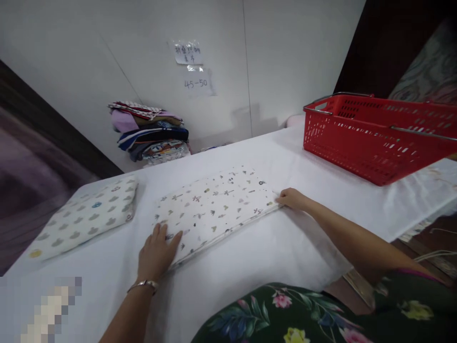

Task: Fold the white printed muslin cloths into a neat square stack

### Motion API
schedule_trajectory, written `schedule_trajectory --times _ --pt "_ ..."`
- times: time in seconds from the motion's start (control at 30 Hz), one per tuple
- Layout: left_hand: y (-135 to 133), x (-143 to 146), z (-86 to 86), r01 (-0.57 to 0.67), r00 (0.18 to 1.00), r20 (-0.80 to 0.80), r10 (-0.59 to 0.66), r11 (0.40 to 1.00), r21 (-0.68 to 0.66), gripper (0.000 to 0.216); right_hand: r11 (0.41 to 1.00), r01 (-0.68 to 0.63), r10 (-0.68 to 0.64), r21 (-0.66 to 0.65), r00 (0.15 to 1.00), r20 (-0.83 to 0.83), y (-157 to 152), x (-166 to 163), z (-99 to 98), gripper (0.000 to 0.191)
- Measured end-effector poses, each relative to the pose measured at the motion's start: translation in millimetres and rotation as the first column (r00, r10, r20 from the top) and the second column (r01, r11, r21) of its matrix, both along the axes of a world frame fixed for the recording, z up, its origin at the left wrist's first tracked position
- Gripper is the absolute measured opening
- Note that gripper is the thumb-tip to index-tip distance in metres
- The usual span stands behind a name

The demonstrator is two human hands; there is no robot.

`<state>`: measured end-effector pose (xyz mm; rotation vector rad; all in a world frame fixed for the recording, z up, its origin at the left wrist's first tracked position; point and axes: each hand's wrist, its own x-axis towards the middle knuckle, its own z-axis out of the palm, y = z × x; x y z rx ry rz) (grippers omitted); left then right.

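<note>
A white folded cloth point(217, 202) printed with small grey, tan and black motifs lies flat on the white-covered table point(228, 281) before me. My left hand point(159, 250) rests on its near left corner, fingers spread and palm down. At the right end, my right hand point(291, 197) pinches the cloth's near right corner between thumb and curled fingers. To the left lies a second folded cloth point(89, 214), white with grey cloud-like shapes and a blue one; neither hand touches it.
A red plastic basket point(357, 147) with metal handles stands at the right rear of the table. Behind the table's far edge rises a stack of folded textiles point(153, 133) against the wall. Paper signs point(195, 83) are taped on the wall, one reading 45-50.
</note>
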<state>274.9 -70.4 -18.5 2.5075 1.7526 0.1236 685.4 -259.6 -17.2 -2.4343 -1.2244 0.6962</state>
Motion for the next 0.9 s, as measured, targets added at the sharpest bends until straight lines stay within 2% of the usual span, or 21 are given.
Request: schedule_trajectory --times 0.1,0.27,0.37,0.43,0.47,0.5,0.57,0.63,0.67,0.77,0.9 --pt "-0.9 0.9 1.2 -0.041 0.998 0.045 0.043 0.998 -0.045 0.068 1.000 -0.011 0.012 -0.017 0.998 0.062 -0.6 -3.9 -0.8 0.030" --pt "-2.4 -13.0 4.3 -0.210 0.934 0.278 0.226 0.974 -0.086 0.071 0.998 -0.036 0.041 -0.045 0.992 0.116 -1.2 -7.9 -3.3 0.028" --pt "-9.5 -25.7 6.9 -0.301 0.904 0.262 0.337 0.939 -0.168 0.074 1.000 -0.017 0.017 -0.002 0.995 0.102 -4.6 -11.2 -3.5 0.024" --pt "-16.4 -32.3 7.5 -0.324 0.906 0.217 0.363 0.925 -0.198 0.074 0.996 0.060 -0.059 0.058 0.998 -0.012 -6.9 -15.7 -2.1 0.025" --pt "-19.6 -34.8 7.6 -0.331 0.908 0.196 0.369 0.922 -0.203 0.074 0.989 0.119 -0.107 0.090 0.986 -0.125 -7.7 -18.5 -0.9 0.025" --pt "-22.3 -36.6 7.7 -0.336 0.910 0.178 0.374 0.918 -0.210 0.073 0.977 0.182 -0.145 0.115 0.952 -0.269 -8.2 -21.4 0.4 0.025" --pt "-25.2 -39.0 8.8 -0.341 0.911 0.156 0.382 0.910 -0.237 0.071 0.945 0.298 -0.180 0.137 0.821 -0.542 -8.7 -26.5 2.9 0.027" --pt "-25.4 -41.0 11.5 -0.339 0.903 0.176 0.391 0.902 -0.266 0.068 0.909 0.380 -0.177 0.171 0.723 -0.668 -9.9 -29.1 4.6 0.031" --pt "-25.2 -42.3 13.1 -0.337 0.898 0.196 0.394 0.903 -0.267 0.067 0.896 0.398 -0.167 0.199 0.716 -0.678 -11.2 -29.4 4.7 0.034" --pt "-26.5 -47.6 14.6 -0.336 0.889 0.232 0.394 0.907 -0.253 0.064 0.906 0.359 -0.156 0.224 0.775 -0.612 -18.5 -27.7 0.4 0.043" --pt "-33.2 -56.4 6.2 -0.317 0.909 0.194 0.368 0.915 -0.251 0.062 0.983 0.174 -0.135 0.060 0.902 -0.411 -30.3 -22.9 -11.1 0.045"
